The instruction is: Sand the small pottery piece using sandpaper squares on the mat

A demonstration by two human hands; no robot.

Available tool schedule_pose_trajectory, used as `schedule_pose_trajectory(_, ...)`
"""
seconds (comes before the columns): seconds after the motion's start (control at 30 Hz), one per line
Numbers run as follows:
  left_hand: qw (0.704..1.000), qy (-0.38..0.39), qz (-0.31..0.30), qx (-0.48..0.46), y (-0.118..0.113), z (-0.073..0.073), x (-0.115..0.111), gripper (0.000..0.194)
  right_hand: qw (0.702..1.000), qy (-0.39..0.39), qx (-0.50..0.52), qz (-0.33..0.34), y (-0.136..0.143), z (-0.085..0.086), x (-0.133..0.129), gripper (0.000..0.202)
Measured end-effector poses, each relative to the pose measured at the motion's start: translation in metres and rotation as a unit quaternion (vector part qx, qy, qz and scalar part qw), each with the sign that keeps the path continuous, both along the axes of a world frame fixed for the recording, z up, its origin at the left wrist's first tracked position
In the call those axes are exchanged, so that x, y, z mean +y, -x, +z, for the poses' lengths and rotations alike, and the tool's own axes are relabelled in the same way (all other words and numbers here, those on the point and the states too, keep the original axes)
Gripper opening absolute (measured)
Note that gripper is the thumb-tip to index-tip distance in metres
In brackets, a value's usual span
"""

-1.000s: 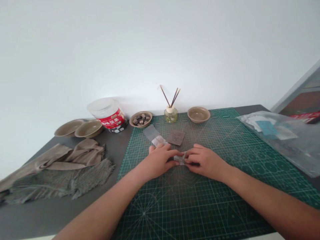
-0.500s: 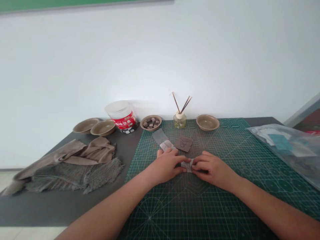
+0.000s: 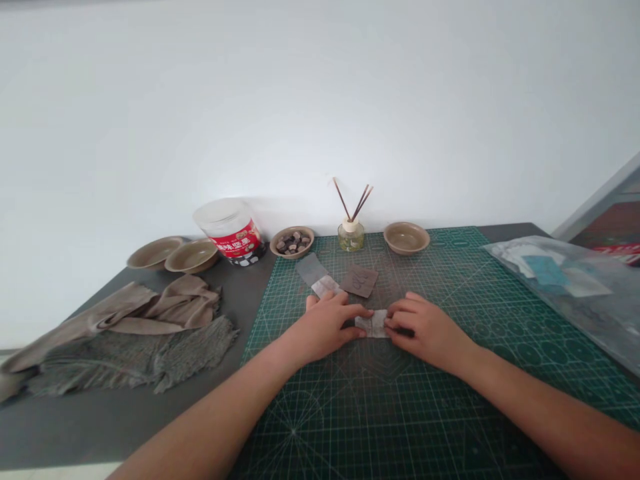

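Note:
A small pale sheet [image 3: 371,325], paper or cloth, lies on the green cutting mat [image 3: 350,413] with a dark line across it. My left hand [image 3: 327,327] has its thumb and forefinger closed at the left edge of this sheet. At the right edge, the bent fingers of my right hand [image 3: 425,327] are pinched together. Just beyond my left hand, a second pale piece [image 3: 326,285] touches a grey square [image 3: 311,268]; the hand partly covers the pale one. A brown square [image 3: 360,281] with dark markings rests farther back.
Along the wall stand a bowl of small brown chunks [image 3: 292,243], a reed diffuser [image 3: 351,235], another bowl [image 3: 407,239] and a red-labelled plastic tub [image 3: 231,232]. Two bowls [image 3: 192,256] and crumpled cloths [image 3: 135,333] are at left. A clear plastic bag [image 3: 575,280] lies right.
My hands have moved slightly apart, so more of the pale sheet shows between them. The whole view has shifted a little; the other things stay in place.

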State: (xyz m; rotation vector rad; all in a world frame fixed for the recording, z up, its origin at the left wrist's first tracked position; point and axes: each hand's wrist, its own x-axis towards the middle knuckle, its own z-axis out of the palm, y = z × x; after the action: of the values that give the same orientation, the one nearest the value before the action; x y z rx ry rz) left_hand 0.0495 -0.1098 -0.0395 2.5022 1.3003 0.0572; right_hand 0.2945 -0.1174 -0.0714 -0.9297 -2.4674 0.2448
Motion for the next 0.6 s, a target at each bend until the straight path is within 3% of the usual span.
schedule_pose_trajectory(0.07, 1.0, 0.002, -0.001, -0.003, 0.0003, 0.0003, 0.0003, 0.036, 1.0, 0.004, -0.005, 0.026, 0.001, -0.0001, -0.0008, 0.008)
schedule_pose_trajectory(0.23, 1.0, 0.005, -0.004, -0.009, 0.0009, 0.0004, 0.0016, 0.037, 1.0, -0.001, -0.005, -0.011, -0.0004, -0.0002, -0.0015, 0.008)
schedule_pose_trajectory(0.37, 1.0, 0.007, -0.005, -0.01, 0.001, -0.0002, 0.0025, 0.036, 1.0, -0.005, -0.002, 0.031, -0.0009, 0.0008, -0.0006, 0.009)
schedule_pose_trajectory(0.5, 1.0, 0.007, -0.011, -0.004, 0.0013, 0.0002, 0.0024, 0.037, 1.0, -0.016, -0.01, -0.019, -0.0019, 0.0026, -0.0005, 0.011)
schedule_pose_trajectory(0.6, 1.0, 0.007, -0.009, 0.005, 0.0009, 0.0007, 0.0024, 0.037, 1.0, -0.022, -0.013, 0.018, -0.002, 0.0026, -0.0029, 0.01)
